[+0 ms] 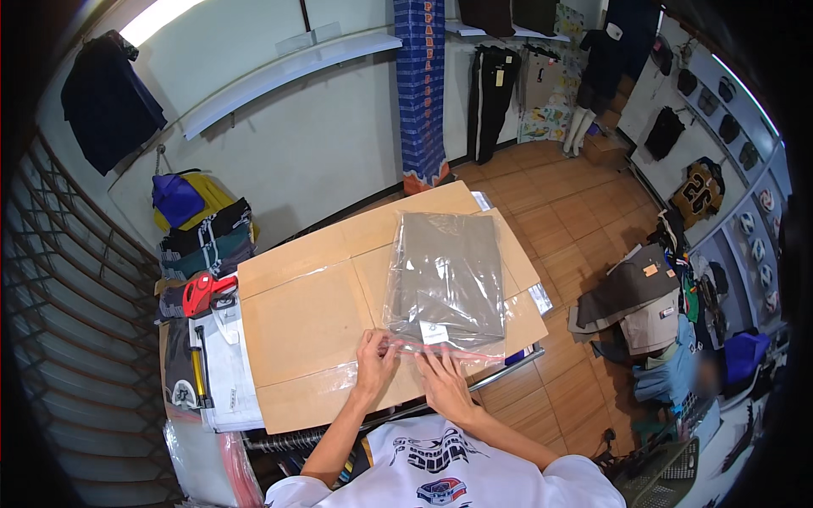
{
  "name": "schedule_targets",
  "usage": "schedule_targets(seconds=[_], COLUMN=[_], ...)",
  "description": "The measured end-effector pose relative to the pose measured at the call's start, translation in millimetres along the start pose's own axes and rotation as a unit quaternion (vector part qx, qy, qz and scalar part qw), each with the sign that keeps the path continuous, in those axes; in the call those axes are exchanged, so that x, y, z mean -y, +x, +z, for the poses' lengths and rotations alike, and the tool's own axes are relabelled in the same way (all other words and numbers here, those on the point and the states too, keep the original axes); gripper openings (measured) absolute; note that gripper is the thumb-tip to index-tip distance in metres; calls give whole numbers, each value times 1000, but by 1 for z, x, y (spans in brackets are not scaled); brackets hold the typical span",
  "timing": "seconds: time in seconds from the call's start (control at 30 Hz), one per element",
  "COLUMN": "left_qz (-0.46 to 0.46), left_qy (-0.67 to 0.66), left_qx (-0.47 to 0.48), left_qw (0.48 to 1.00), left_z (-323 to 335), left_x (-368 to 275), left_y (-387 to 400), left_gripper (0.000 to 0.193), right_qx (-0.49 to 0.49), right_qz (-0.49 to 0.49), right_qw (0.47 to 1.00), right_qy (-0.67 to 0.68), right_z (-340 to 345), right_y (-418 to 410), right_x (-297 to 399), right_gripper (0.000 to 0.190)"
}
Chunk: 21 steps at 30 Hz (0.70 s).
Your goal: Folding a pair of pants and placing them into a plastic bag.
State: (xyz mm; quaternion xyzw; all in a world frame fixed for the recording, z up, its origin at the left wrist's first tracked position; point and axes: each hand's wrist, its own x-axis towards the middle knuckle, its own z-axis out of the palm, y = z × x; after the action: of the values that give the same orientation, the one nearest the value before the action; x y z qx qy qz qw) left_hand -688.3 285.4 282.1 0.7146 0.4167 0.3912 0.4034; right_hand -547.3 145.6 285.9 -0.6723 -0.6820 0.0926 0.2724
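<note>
A folded grey-olive garment (448, 273) lies inside a clear plastic zip bag (389, 298) on a flattened cardboard sheet (305, 317). A white tag (434, 333) shows at the garment's near edge. Along the near end of the bag runs a red zip strip (470, 355). My left hand (376, 359) pinches the left corner of this strip between thumb and fingers. My right hand (443, 384) rests its fingertips on the strip, right of my left hand; whether it grips the plastic I cannot tell.
Left of the cardboard lie a red price-label gun (206, 294) and a yellow-and-black hand pump (199, 371). Clear bags with red strips (213, 463) hang at the near left. Folded clothes (209, 241) are stacked behind. A blue pillar (420, 95) stands beyond, and more garments (648, 311) lie at right.
</note>
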Motion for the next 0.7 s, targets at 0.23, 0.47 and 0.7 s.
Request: schedule_targets(seconds=[0.23, 0.47, 0.7], left_qz=[-31, -8, -46], left_qy=[-53, -33, -61], left_qx=[-40, -9, 25], left_qw=[997, 999, 997], left_z=[-7, -12, -24], left_x=[-1, 3, 13], left_y=[-21, -20, -15], left_gripper=[15, 6, 5], right_qx=[13, 39, 46], right_qz=[81, 123, 101], right_qw=[992, 989, 993], right_qy=[-97, -72, -45], right_z=[20, 30, 16], right_y=[20, 32, 26], right_x=[11, 7, 10], right_gripper=[64, 73, 73])
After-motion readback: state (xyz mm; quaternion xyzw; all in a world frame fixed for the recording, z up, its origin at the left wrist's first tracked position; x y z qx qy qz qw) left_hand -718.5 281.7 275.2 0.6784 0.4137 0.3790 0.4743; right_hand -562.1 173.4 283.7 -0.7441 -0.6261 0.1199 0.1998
